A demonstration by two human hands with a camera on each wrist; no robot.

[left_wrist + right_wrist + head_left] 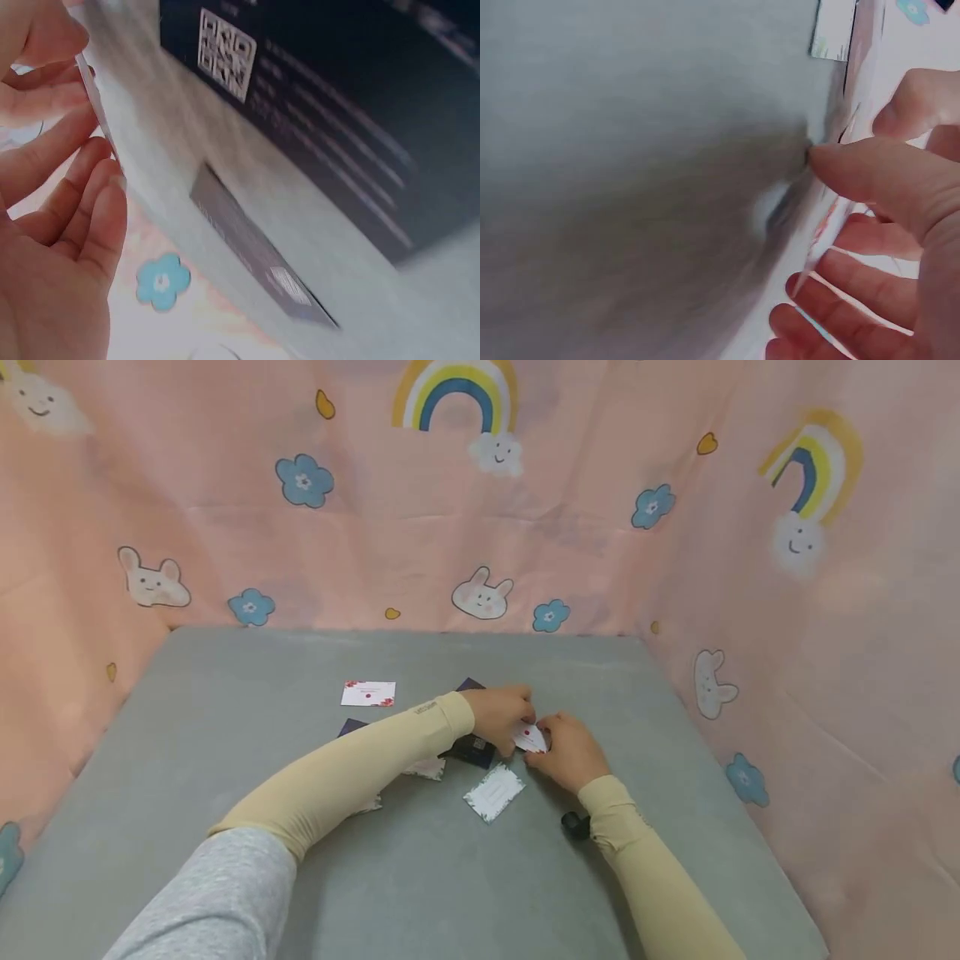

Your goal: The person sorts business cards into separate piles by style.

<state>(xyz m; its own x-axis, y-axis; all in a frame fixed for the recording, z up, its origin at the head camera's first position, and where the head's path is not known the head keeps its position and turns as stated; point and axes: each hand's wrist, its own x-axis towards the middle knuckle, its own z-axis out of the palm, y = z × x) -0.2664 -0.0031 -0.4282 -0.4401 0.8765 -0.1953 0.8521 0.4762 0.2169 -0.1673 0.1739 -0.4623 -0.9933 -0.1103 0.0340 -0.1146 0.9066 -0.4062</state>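
Together, the left hand (501,718) and right hand (570,752) hold one card (531,739) over the bench (675,860), the fingers of both closed narrowly on it.
Held between the two sets of fingers, the card looks thin and light, probably stiff enough to keep flat yet easily creased; its smooth face may slip, so opposite edges, pinched lightly between thumb and fingers, seem the best hold. Just left of the fingers lies a dark card (474,750); a leafy card (494,792) lies below them, nearer the person.
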